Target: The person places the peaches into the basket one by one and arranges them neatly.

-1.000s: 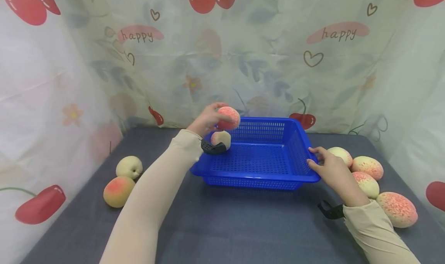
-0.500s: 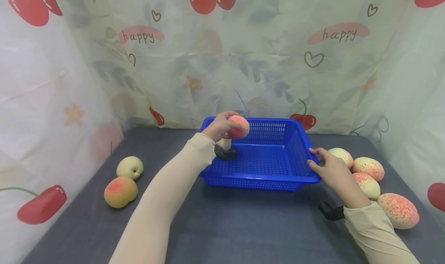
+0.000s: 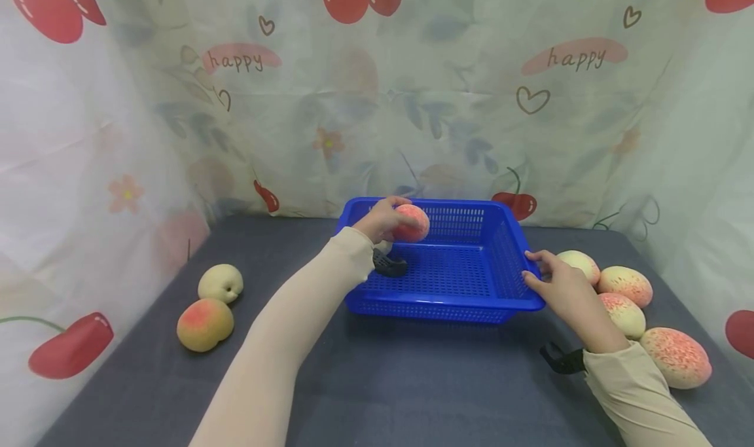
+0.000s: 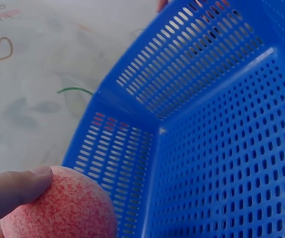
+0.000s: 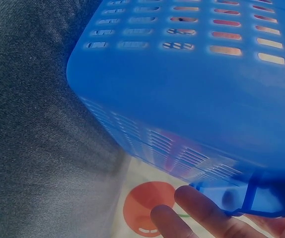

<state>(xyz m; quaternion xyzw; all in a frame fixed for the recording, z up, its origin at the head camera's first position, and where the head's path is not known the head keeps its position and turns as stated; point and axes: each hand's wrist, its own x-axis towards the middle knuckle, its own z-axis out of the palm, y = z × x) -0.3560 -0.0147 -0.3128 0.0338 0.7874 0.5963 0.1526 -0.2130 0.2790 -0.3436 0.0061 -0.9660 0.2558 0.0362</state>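
In the head view, my left hand (image 3: pixel 383 222) grips a red-speckled peach (image 3: pixel 415 224) over the left part of a blue plastic basket (image 3: pixel 448 298). The thumb lies on the peach (image 4: pixel 65 210) in the left wrist view, beside the slotted basket wall. Behind the left wrist, a pale fruit (image 3: pixel 384 245) in the basket is mostly hidden. My right hand (image 3: pixel 562 288) holds the basket's right rim between thumb and fingers. From the right wrist view, fingertips (image 5: pixel 194 201) show under the rim, outside the basket wall (image 5: pixel 182 89).
Left on the dark table (image 3: pixel 377 381) sit a pale round fruit (image 3: pixel 220 283) and an orange-red peach (image 3: pixel 204 325), touching. Several speckled fruits, one large and oval (image 3: pixel 675 358), lie beside the right forearm. A printed curtain (image 3: pixel 377 126) closes off the back and sides.
My left hand has moved right and down with the peach, from the basket's left back edge to over its inside. The right hand has stayed on the rim.
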